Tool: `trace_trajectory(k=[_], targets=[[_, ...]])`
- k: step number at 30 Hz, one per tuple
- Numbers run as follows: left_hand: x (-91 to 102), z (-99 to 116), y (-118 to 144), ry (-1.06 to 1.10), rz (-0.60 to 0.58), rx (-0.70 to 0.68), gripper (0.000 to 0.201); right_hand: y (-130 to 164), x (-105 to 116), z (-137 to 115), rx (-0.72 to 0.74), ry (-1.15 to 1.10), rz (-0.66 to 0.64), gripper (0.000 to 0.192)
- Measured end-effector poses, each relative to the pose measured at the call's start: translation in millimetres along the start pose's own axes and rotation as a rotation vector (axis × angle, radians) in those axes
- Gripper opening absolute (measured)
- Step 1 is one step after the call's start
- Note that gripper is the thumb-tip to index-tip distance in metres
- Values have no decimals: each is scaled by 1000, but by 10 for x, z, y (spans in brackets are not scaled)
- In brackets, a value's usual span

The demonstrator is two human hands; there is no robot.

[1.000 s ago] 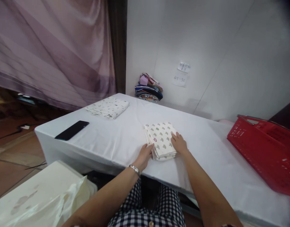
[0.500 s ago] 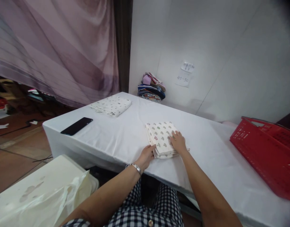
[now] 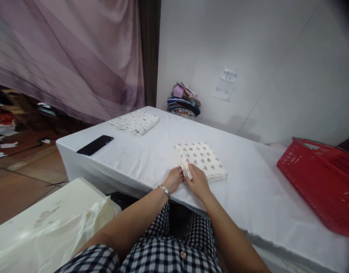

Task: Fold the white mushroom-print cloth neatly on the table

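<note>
Seen from the head camera, a person in a black-and-white checked shirt sat at a table draped in a white tablecloth [image 3: 140, 159]. Both bare forearms reached forward to a folded white cloth printed with small grey and red motifs [image 3: 204, 159], which lay flat on the tablecloth near the table's front edge, roughly at its middle.

The left hand [image 3: 174, 179], with a silver bracelet at the wrist, rested at the cloth's near left corner, fingers curled against the folded layers. The right hand [image 3: 197, 181] lay just beside it, fingers pressed onto the same corner; whether either hand pinched the fabric or only touched it cannot be told, since the fingertips hid the edge.

Half a second earlier the right hand had lain flat on top of the cloth, further right; it had since drawn back to the near left corner, leaving most of the printed top bare. The left hand had barely moved.

Further off, a second folded white cloth with fine grey print [image 3: 136, 122] lay near the far left corner, and a black smartphone [image 3: 95, 145] lay on the left side. A pile of folded multicoloured clothes [image 3: 183, 101] sat against the white wall. A red plastic basket [image 3: 322, 182] stood on the table's right end.
</note>
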State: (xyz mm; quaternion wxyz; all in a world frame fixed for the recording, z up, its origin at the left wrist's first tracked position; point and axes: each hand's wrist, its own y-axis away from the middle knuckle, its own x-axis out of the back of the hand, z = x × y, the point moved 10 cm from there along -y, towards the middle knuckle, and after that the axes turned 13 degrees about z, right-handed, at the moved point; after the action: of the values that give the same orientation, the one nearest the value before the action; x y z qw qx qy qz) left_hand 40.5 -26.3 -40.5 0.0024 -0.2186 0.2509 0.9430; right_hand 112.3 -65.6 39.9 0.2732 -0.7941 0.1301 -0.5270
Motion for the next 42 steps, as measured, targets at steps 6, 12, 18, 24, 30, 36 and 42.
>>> trace_trajectory(k=[6,12,18,24,30,36,42], targets=[[-40,34,3,-45,-14,-52,28,15,-39,-31,-28,87,-76,59],[-52,54,21,-52,-35,-98,32,127,-13,-61,26,74,-117,61],[-70,85,58,-63,-54,-119,25,156,0,89,89,-64,-153,60],[-85,92,62,-45,-85,-124,27,125,4,74,137,-58,-17,63],[-76,39,28,-128,-76,-117,23,86,131,387,-213,-128,168,43],[-31,-36,-38,-205,19,-86,23,93,198,515,-365,-196,206,40],[-62,25,9,-211,4,-119,25,83,215,432,-308,-168,232,41]])
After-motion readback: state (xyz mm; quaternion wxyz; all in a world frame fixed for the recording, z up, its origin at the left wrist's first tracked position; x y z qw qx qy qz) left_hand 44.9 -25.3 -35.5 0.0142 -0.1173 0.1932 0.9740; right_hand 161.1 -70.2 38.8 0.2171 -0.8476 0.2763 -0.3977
